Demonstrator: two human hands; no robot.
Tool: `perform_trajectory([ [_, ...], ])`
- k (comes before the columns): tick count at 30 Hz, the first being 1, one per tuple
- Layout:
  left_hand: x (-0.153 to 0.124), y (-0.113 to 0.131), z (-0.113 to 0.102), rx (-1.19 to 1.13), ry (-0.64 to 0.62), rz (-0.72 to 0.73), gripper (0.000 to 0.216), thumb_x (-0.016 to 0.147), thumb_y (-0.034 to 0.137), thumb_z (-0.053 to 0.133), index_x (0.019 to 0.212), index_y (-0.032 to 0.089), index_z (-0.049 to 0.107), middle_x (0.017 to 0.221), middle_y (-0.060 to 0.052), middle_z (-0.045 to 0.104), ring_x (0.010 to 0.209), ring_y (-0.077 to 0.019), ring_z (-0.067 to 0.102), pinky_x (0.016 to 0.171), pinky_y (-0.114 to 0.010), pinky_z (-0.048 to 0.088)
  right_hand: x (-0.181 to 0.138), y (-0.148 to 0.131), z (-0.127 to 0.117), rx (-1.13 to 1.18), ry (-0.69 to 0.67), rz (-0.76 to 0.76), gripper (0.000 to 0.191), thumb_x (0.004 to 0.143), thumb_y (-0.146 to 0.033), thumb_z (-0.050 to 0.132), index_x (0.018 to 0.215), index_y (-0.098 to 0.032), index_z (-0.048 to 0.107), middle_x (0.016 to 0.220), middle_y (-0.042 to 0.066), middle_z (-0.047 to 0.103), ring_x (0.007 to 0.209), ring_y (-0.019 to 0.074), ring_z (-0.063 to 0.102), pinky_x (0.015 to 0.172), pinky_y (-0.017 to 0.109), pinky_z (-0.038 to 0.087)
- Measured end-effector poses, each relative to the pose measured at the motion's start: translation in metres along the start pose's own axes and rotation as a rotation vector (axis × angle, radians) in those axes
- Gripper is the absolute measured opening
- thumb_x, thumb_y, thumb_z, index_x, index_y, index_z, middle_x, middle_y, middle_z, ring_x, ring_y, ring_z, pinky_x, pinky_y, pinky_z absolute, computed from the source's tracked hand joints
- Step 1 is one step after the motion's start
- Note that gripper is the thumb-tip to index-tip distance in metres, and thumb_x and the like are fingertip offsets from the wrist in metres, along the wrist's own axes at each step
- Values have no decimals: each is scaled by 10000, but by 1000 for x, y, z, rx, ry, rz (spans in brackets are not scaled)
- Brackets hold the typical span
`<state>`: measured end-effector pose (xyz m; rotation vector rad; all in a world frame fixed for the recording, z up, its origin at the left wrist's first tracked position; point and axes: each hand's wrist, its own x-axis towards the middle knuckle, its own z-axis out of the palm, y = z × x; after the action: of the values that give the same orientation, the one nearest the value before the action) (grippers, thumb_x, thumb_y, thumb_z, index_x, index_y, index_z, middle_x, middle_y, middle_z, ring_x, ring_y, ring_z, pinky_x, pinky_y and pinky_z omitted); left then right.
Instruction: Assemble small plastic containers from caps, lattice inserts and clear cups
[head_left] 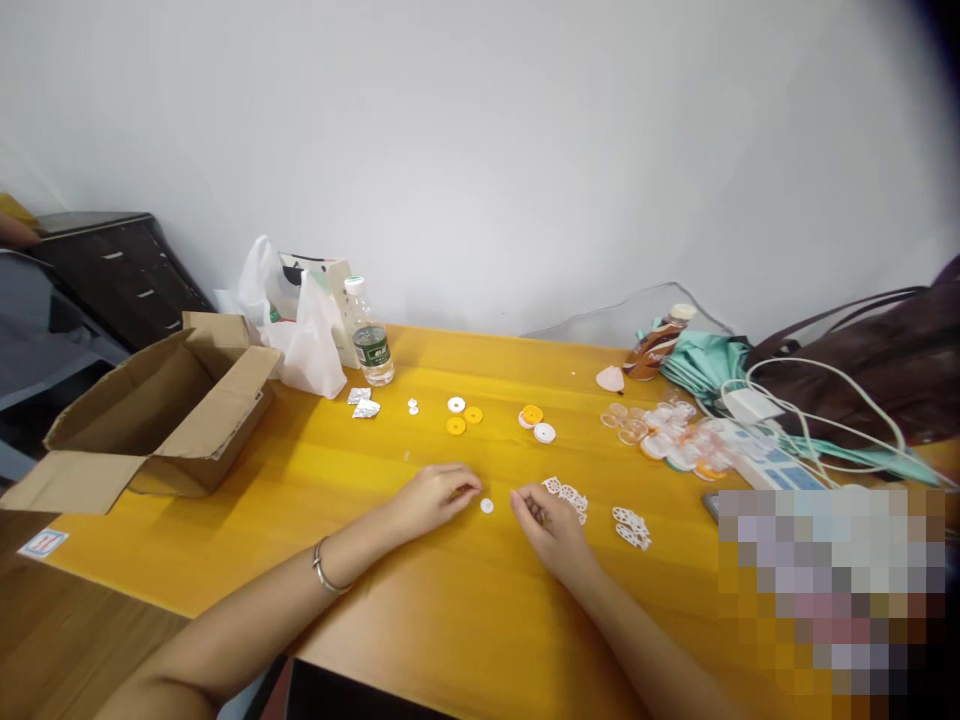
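Observation:
A small white round piece (487, 506) lies on the table between my hands, touching neither. To its left is my left hand (439, 500), thumb and fingers drawn together in a pinch; what it holds, if anything, is too small to make out. My right hand (551, 525) is on the other side, its fingers curled in to the thumb, and their contents are hidden. Just behind the right hand lie white openwork gear-like parts (574, 496), partly covered by it. A second group of white openwork parts (632, 528) sits further right.
Orange discs (456, 426) and white discs (544, 433) lie farther back, with foil packets (366, 409) to their left. A water bottle (373, 345), plastic bag (311, 340) and cardboard box (202, 400) stand left. Clear plastic pieces (675, 425), a power strip (780, 462) and cables are right.

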<state>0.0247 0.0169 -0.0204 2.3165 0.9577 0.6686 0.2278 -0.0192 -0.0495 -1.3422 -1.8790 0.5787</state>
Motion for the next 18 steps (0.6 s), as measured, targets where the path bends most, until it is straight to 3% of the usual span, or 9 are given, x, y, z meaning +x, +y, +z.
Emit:
perform_trajectory([
  [4,0,-6,17,-13,-2,51,191,864,227,451,884,165,631,846,-45,664,759,-114,604,712,-200,456,-4,-1,6,-60,-36,-37,80,809,-277,519,792,-201,537,661,-4,522,638,148,499,605,266,415],
  [7,-1,-10,24,-17,15,68,183,870,221,452,885,169,626,857,-41,669,767,-110,604,718,-199,450,-6,-4,11,-197,-57,-85,113,784,-255,564,887,-209,561,777,31,560,772,197,521,692,319,425],
  [18,0,-14,33,5,79,55,148,850,229,510,822,187,649,794,-19,688,733,-126,607,748,-252,417,-6,-3,13,-302,-82,-97,94,808,-261,561,887,-217,585,848,53,582,824,216,531,708,333,426],
])
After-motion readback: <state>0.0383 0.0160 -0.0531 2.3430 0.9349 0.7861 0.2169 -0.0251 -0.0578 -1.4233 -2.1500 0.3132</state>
